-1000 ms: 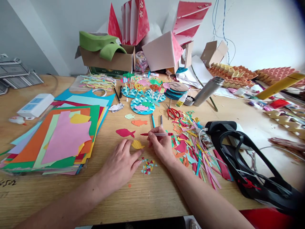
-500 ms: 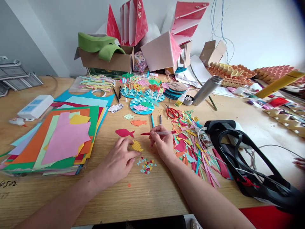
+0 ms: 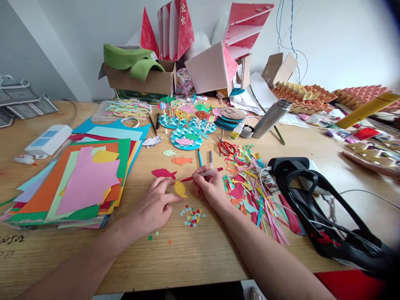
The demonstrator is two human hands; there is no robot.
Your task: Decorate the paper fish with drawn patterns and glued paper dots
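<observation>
A yellow paper fish [image 3: 180,189] with dark line markings lies on the table between my hands. My left hand [image 3: 153,204] rests flat at its left side, thumb and fingers apart; its fingertips are close to the fish, but I cannot tell if they touch it. My right hand [image 3: 210,187] grips a red felt-tip pen [image 3: 206,173], tip pointing left near the top of the fish. A red paper fish [image 3: 164,173], an orange paper fish [image 3: 182,161] and a pale green spotted fish [image 3: 169,153] lie beyond. Small paper triangles [image 3: 193,216] are heaped nearer me.
Coloured paper sheets [image 3: 84,183] are stacked at left. On the right lie paper scraps [image 3: 246,179], red-handled scissors [image 3: 226,148] and a black headset [image 3: 325,208]. A metal flask [image 3: 271,118] stands tilted behind; wavy blue discs [image 3: 186,138] sit at centre back.
The yellow fish has turned more upright. My right hand has brought the pen tip left and down toward it. My left hand has shifted slightly left, and green paper dots now show below it.
</observation>
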